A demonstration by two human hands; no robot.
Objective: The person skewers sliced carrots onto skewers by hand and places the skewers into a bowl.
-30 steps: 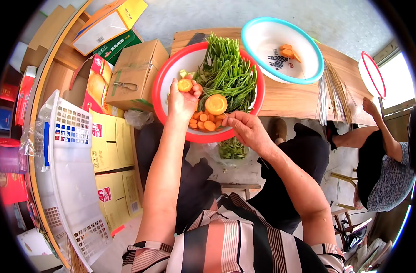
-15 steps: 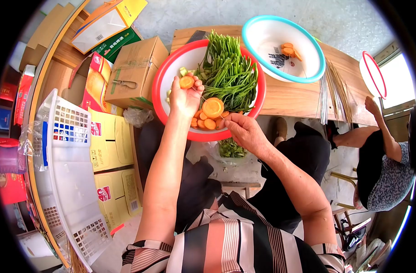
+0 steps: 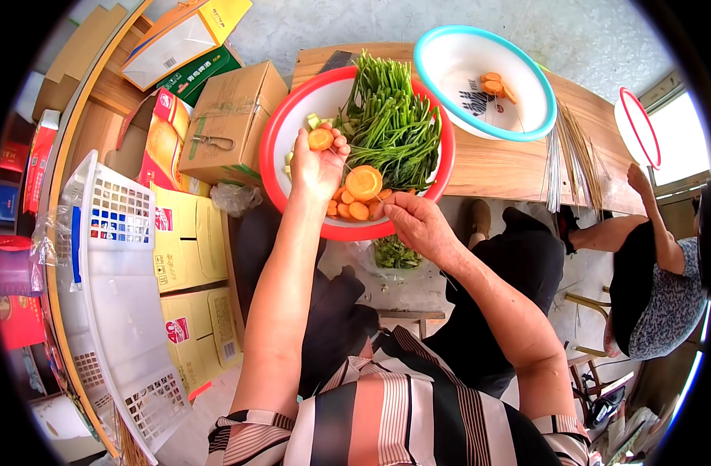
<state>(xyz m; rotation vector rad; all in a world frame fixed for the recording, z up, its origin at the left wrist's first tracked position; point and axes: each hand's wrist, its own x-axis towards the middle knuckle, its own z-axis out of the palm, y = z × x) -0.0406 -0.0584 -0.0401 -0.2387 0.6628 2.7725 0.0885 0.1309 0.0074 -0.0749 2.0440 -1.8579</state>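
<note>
My left hand (image 3: 318, 169) is palm up over the red-rimmed basin (image 3: 271, 147), its fingers curled round a carrot slice (image 3: 320, 140). A large round carrot slice (image 3: 364, 182) sits on a thin skewer (image 3: 379, 199) that slants between my hands. My right hand (image 3: 414, 221) pinches the skewer's lower end at the basin's near rim. Below the large slice lie several smaller carrot slices (image 3: 358, 210). A heap of green leafy stalks (image 3: 394, 124) fills the basin's right side. Pale green chunks (image 3: 314, 122) lie behind my left fingers.
On the wooden table (image 3: 480, 167) stands a blue-rimmed basin (image 3: 449, 105) with a few carrot slices. A bundle of thin sticks (image 3: 577, 155) hangs over the table edge. Cardboard boxes (image 3: 235, 124) and a white plastic basket (image 3: 115, 295) stand at left. Another person (image 3: 658, 295) sits at right.
The carrot slice in my left fingers has shifted very slightly to the right. Both hands and the skewered slice stay nearly where they were.
</note>
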